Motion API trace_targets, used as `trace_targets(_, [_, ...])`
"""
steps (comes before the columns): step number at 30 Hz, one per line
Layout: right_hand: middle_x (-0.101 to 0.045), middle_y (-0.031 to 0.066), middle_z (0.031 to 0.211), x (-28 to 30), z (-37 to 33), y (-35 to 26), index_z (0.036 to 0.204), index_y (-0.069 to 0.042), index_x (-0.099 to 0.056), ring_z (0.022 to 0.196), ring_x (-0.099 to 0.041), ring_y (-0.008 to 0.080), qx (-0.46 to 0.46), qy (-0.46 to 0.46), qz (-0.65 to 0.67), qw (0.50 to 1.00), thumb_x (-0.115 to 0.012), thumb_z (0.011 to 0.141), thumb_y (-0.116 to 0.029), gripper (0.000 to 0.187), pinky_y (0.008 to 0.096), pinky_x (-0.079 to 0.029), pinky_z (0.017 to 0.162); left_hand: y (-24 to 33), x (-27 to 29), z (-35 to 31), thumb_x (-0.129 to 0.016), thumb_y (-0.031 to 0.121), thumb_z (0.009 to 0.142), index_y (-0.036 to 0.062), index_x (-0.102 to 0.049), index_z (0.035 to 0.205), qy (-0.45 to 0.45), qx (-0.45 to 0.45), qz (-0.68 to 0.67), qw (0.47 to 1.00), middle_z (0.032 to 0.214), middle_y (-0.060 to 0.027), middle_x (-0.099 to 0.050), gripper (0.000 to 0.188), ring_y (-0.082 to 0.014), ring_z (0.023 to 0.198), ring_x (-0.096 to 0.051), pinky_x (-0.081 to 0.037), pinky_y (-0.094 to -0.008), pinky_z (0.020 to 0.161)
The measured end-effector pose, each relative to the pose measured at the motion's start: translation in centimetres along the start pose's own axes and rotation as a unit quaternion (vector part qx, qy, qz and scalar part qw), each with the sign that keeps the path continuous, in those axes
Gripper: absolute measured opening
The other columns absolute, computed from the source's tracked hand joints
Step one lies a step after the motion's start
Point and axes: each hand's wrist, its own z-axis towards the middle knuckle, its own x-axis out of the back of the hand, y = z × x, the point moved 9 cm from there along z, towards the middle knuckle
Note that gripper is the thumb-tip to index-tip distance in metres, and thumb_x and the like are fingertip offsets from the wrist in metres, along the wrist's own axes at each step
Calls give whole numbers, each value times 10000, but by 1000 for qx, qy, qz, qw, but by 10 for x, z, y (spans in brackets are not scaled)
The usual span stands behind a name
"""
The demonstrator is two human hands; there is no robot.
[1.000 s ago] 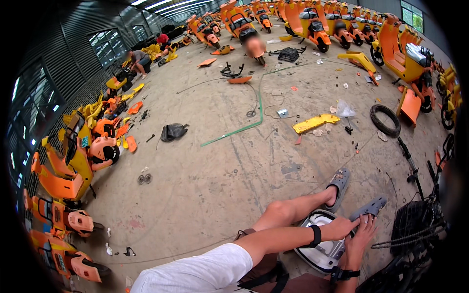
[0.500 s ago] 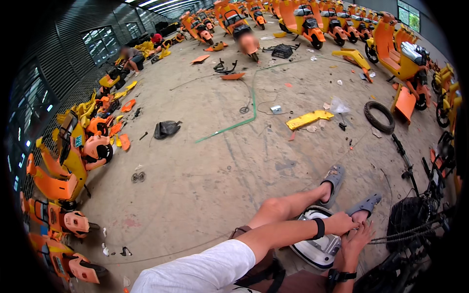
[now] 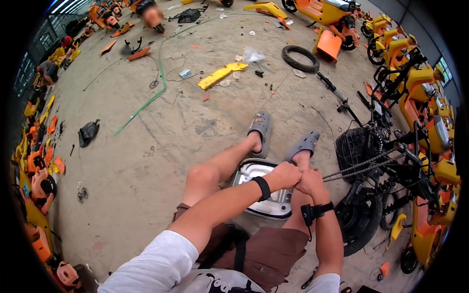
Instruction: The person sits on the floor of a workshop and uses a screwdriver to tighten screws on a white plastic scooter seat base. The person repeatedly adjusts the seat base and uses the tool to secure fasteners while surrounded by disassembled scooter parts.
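My left hand (image 3: 286, 176) is closed in a fist and pressed against my right hand (image 3: 311, 181). What the left fingers grip is hidden. My right hand is closed around dark braided cables (image 3: 360, 169), which run off to the right to a stripped black scooter frame (image 3: 401, 155). Both hands are above a white rounded shell (image 3: 254, 168) with silver metal parts inside, lying on the floor between my legs. My right forearm and leg cover part of that shell.
A black basket (image 3: 349, 149) and a wheel (image 3: 359, 224) belong to the clutter on my right. Ahead lie a loose tyre (image 3: 299, 58), a yellow panel (image 3: 222, 74) and a black bag (image 3: 88, 133). Scooters line both sides. A person (image 3: 48, 72) crouches at the far left.
The view has turned to the right. My right fingers, stretched out before, have closed around the cables. My left hand has shut into a fist against the right one.
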Motion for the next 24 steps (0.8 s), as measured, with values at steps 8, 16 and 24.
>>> trace_targets(8, [-704, 148, 1010, 3, -6, 6, 1108, -119, -698, 944, -673, 329, -170, -41, 119, 977, -697, 721, -408, 483, 424, -532, 811, -10, 12, 9, -627, 193, 753, 103, -713, 677, 15, -68, 48, 996, 741, -132, -700, 146, -304, 726, -695, -542, -417, 647])
trace_targets(16, [-692, 132, 1116, 21, 5, -17, 1084, -117, -729, 1081, -644, 259, -176, -103, 109, 973, -633, 756, -323, 399, 363, -489, 931, -24, 33, -13, -673, 245, 724, 99, -670, 878, 110, -84, 114, 984, 899, -69, -697, 212, -239, 944, -627, -437, -366, 790])
trace_targets(24, [-692, 162, 1052, 3, 21, -19, 960, -46, -737, 1000, -655, 330, -70, -138, 107, 982, -604, 777, -358, 385, 430, -521, 859, -118, -21, -148, -621, 45, 815, 8, -615, 1091, 433, 283, -331, 789, 1049, -159, -660, 279, -270, 1002, -625, -482, -382, 845])
